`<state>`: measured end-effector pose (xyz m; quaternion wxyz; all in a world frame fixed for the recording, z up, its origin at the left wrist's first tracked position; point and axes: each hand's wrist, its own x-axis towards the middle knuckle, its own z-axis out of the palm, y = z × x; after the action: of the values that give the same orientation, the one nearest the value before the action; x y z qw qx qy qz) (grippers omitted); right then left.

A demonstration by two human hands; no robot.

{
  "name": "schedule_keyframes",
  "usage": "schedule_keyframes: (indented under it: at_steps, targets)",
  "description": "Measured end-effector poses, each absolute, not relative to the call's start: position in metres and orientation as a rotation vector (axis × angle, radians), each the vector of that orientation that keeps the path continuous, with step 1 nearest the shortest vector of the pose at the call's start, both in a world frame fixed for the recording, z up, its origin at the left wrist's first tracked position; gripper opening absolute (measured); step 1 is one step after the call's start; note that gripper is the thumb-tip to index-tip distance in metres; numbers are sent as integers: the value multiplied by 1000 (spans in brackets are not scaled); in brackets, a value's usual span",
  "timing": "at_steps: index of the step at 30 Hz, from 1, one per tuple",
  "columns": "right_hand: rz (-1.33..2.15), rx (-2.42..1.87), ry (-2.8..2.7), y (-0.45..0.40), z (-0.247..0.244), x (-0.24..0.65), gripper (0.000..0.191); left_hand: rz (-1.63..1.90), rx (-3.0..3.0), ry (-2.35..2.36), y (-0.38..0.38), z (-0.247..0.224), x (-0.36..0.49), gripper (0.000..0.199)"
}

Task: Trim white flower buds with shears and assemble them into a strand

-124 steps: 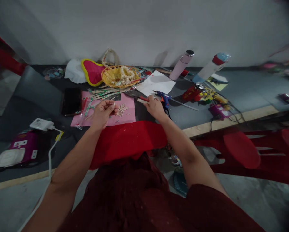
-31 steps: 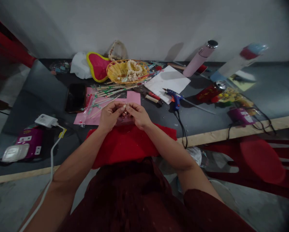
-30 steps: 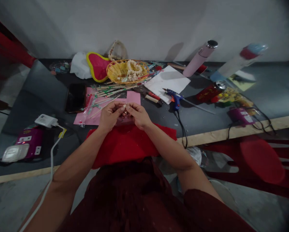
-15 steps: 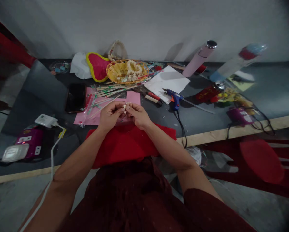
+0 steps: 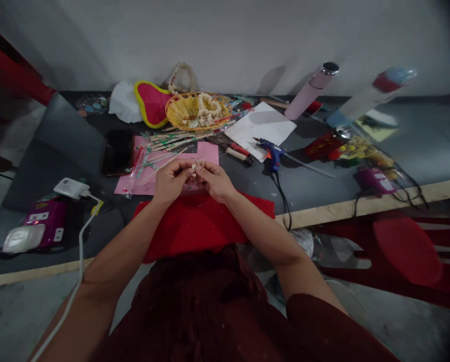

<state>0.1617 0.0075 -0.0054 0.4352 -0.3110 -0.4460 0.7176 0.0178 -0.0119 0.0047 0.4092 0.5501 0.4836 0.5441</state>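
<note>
My left hand [image 5: 170,182] and my right hand [image 5: 217,181] meet over the near part of the table, fingertips pinched on a small cream-coloured piece [image 5: 195,167] between them. Its exact shape is too small to tell. Just beneath the fingers is a clear plastic bag [image 5: 193,187], partly hidden. A red cloth [image 5: 197,223] lies at the table edge below my wrists. Pink paper [image 5: 142,185] with thin sticks [image 5: 172,143] is beyond my left hand. Behind them, a yellow wicker basket [image 5: 180,113] holds cream-coloured beaded pieces [image 5: 209,108].
Right of my hands lie a blue glue gun [image 5: 274,155] with its cord, pliers [image 5: 238,153] and white paper [image 5: 264,125]. A pink flask [image 5: 310,93] stands behind. At left are a phone [image 5: 118,152], a white charger [image 5: 72,188] and a purple power socket [image 5: 46,221].
The fingertips of my right hand and the small cream piece have shifted very slightly. Both hands stay in nearly the same place.
</note>
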Motion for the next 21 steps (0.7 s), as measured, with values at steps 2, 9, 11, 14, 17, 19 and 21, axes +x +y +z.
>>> schedule_keyframes:
  at_steps: [2, 9, 11, 14, 17, 19, 21]
  targets:
    - [1786, -756, -1114, 7, -6, 161, 35, 1373, 1387, 1215, -12, 4, 18, 15]
    - [1574, -848, -1254, 19, 1, 175, 37, 1417, 1302, 1207, -9, 2, 18, 17]
    - [1370, -930, -1469, 29, 7, 197, 33, 1430, 1298, 1223, -8, 2, 17, 16]
    - [809, -1201, -1686, 45, 18, 251, 19, 1434, 1299, 1228, -8, 4, 18, 17]
    - [175, -1650, -1718, 55, 23, 312, 14, 1411, 1313, 1229, -9, 5, 19, 17]
    - [-20, -1945, -1710, 58, 21, 343, 23, 1399, 1319, 1228, -10, 6, 19, 17]
    - [41, -2198, -1738, 60, 16, 362, 34, 1390, 1321, 1228, -11, 5, 20, 18]
